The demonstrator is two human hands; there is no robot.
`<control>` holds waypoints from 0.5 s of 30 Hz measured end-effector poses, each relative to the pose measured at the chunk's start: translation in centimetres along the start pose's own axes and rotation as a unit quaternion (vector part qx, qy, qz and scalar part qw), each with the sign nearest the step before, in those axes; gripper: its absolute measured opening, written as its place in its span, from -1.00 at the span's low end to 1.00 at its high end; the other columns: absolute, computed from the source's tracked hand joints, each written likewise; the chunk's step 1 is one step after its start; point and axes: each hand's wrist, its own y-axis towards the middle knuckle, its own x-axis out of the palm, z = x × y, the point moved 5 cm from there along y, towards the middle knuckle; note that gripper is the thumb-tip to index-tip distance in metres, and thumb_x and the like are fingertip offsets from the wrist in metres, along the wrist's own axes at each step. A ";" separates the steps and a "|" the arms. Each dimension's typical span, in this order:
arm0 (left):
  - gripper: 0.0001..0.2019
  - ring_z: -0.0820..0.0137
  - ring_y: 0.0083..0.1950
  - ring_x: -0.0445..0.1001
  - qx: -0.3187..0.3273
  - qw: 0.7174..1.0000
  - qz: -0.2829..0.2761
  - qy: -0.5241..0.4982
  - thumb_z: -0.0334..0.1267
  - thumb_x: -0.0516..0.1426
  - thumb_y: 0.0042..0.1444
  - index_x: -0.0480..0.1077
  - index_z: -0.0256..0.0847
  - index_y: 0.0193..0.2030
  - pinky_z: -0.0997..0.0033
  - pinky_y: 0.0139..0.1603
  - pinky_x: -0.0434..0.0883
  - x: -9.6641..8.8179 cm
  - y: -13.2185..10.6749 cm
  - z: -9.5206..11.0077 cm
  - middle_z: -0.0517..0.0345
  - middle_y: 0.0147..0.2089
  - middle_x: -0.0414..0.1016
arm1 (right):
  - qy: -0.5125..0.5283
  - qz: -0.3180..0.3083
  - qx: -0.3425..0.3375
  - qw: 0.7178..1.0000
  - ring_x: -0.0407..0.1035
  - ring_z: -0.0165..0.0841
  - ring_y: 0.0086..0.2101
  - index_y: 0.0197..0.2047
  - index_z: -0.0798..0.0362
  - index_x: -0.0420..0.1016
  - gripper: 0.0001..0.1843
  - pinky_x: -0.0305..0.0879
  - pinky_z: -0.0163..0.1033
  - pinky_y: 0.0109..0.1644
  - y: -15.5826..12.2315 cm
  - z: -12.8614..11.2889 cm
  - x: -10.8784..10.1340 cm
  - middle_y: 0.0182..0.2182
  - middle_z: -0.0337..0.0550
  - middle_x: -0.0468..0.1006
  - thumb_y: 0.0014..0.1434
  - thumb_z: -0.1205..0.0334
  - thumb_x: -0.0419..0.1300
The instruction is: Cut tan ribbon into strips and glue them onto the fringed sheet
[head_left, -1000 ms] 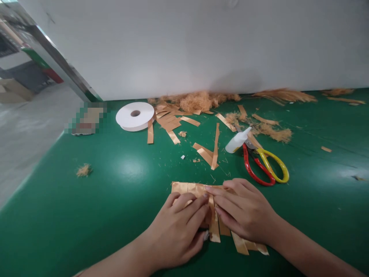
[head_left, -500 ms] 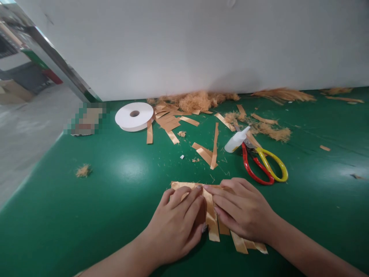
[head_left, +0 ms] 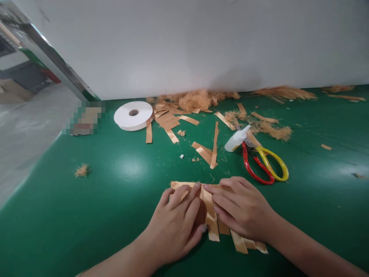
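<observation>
Several shiny tan ribbon strips (head_left: 211, 221) lie side by side beneath my hands, joined or overlapped by a crosswise strip (head_left: 178, 185) along their far edge. My left hand (head_left: 180, 219) has its fingers bent over the left part and holds it down, its thumb nearer to me beside the middle strip. From the right, my right hand (head_left: 245, 209) presses on the crosswise strip, index fingertip almost meeting the left one. The fingers are closed on the ribbon against the tabletop. My right palm hides part of the strips, whose loose ends fan out toward me.
Beyond my hands lie red-and-yellow-handled scissors (head_left: 265, 165), with a white nozzle bottle (head_left: 236, 139) against them. Loose ribbon pieces (head_left: 206, 154), a white roll (head_left: 134, 115) and tan fibre scraps (head_left: 198, 100) spread toward the grey wall (head_left: 184, 46). The green table's edge (head_left: 37, 165) runs along the left.
Both hands keep nearly the same place on the ribbon strips. The view has shifted very slightly; nothing was taken up or let go.
</observation>
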 end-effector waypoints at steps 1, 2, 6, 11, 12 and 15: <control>-0.58 0.20 0.16 0.17 0.000 1.000 0.001 0.003 -0.10 -0.12 0.25 0.25 -0.29 0.12 0.16 0.06 0.08 0.0 0.0 0.0 0.05 0.27 0.20 | 0.002 -0.001 0.001 1.000 0.26 -0.26 -0.22 -0.22 0.15 0.48 -0.81 0.17 -0.14 -0.17 0.0 0.0 0.0 -0.15 -0.11 0.55 0.13 0.35 0.07; -0.58 0.20 0.16 0.17 0.000 1.000 0.000 0.005 -0.10 -0.12 0.25 0.25 -0.28 0.12 0.16 0.06 0.07 0.0 0.0 0.0 0.06 0.27 0.20 | 0.003 -0.001 0.002 1.000 0.25 -0.26 -0.22 -0.22 0.15 0.47 -0.81 0.17 -0.13 -0.17 0.0 0.0 0.0 -0.14 -0.11 0.55 0.13 0.36 0.07; -0.59 0.21 0.16 0.18 -0.001 1.000 0.009 0.009 -0.09 -0.13 0.26 0.26 -0.26 0.11 0.17 0.06 0.07 -0.1 0.0 0.1 0.07 0.26 0.22 | 0.004 -0.002 0.001 1.000 0.25 -0.25 -0.23 -0.22 0.15 0.47 -0.82 0.16 -0.13 -0.17 0.0 0.0 0.0 -0.15 -0.11 0.55 0.13 0.35 0.08; -0.59 0.21 0.16 0.18 -0.001 1.000 0.014 0.013 -0.09 -0.13 0.26 0.27 -0.27 0.10 0.15 0.07 0.06 0.2 -0.1 0.1 0.08 0.26 0.22 | 0.002 -0.004 0.002 1.000 0.24 -0.25 -0.23 -0.22 0.15 0.48 -0.81 0.16 -0.13 -0.17 0.0 0.0 -0.1 -0.14 -0.11 0.55 0.13 0.35 0.08; -0.59 0.22 0.16 0.18 -0.003 1.000 0.018 0.013 -0.08 -0.12 0.25 0.27 -0.26 0.09 0.15 0.08 0.06 0.2 -0.1 0.1 0.09 0.26 0.22 | 0.001 -0.003 0.001 1.000 0.24 -0.25 -0.24 -0.22 0.15 0.48 -0.81 0.16 -0.13 -0.18 0.0 0.0 -0.1 -0.15 -0.11 0.55 0.13 0.35 0.09; -0.59 0.23 0.16 0.18 -0.005 1.000 0.027 0.015 -0.06 -0.11 0.25 0.28 -0.26 0.09 0.16 0.08 0.06 0.3 -0.2 0.1 0.11 0.26 0.23 | 0.000 0.000 0.000 1.000 0.24 -0.26 -0.25 -0.22 0.15 0.48 -0.82 0.16 -0.13 -0.19 0.1 0.0 -0.1 -0.16 -0.11 0.56 0.12 0.35 0.09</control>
